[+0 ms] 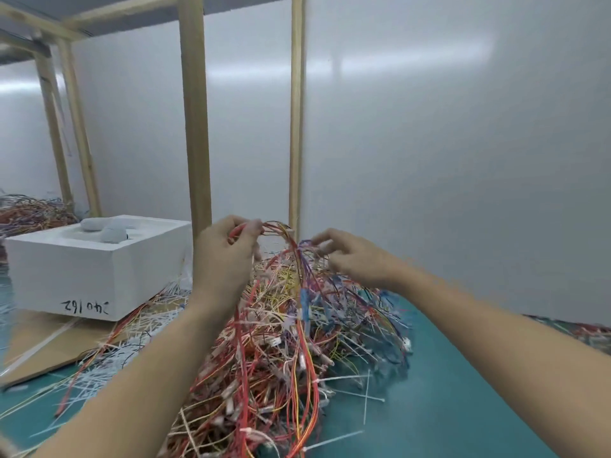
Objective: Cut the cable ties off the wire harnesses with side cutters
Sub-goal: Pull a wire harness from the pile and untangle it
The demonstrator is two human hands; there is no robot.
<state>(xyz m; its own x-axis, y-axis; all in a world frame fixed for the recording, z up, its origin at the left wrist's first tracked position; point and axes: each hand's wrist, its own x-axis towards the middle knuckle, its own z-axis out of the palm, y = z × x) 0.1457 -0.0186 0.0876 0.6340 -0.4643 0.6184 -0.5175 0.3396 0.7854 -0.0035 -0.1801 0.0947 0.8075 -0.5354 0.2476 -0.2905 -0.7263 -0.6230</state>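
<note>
A big tangled pile of red, orange, yellow, blue and white wire harnesses lies on the teal table. My left hand is raised above the pile and grips a loop of red and orange wires at its top. My right hand is just to the right, its fingertips pinching the purple and blue strands of the same bundle. White cable ties lie loose on the table at the pile's right edge. No side cutters show in the view.
A white foam box with grey objects on top stands at the left on brown cardboard. Two wooden posts rise behind the pile. A white wall stands close on the right. More wires lie far left.
</note>
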